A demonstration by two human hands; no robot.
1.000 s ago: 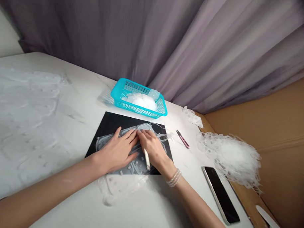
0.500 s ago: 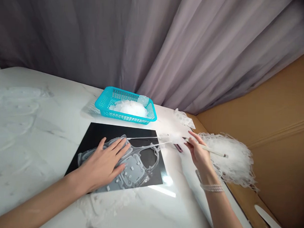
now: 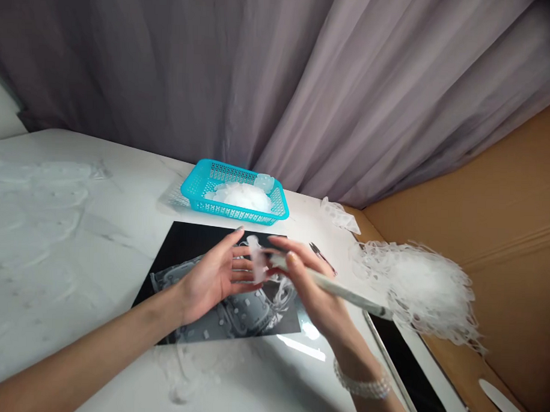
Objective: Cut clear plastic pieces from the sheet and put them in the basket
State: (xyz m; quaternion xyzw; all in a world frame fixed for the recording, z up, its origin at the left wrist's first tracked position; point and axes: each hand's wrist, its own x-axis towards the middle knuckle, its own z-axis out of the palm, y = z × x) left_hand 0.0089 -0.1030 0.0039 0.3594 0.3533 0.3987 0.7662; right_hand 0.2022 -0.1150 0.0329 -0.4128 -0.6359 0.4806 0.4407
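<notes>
Left hand (image 3: 211, 282) open, palm up; right hand (image 3: 319, 294) closed round a pen-shaped tool (image 3: 344, 292). Hold on cloudy piece (image 3: 255, 262): I cannot tell. Probably light, flexible; pinch its edge.

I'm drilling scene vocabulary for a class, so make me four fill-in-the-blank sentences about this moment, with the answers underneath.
1. The right hand holds a pen-like tool, while the left hand shows the camera its ____, not its back.
2. The beaded bracelet is on the ____ (left or right) wrist.
3. Behind the turquoise basket hangs a pleated, grey-purple ____.
4. In this view, the black sheet lies to the ____ of the smartphone.

Missing words: palm; right; curtain; left.
</notes>
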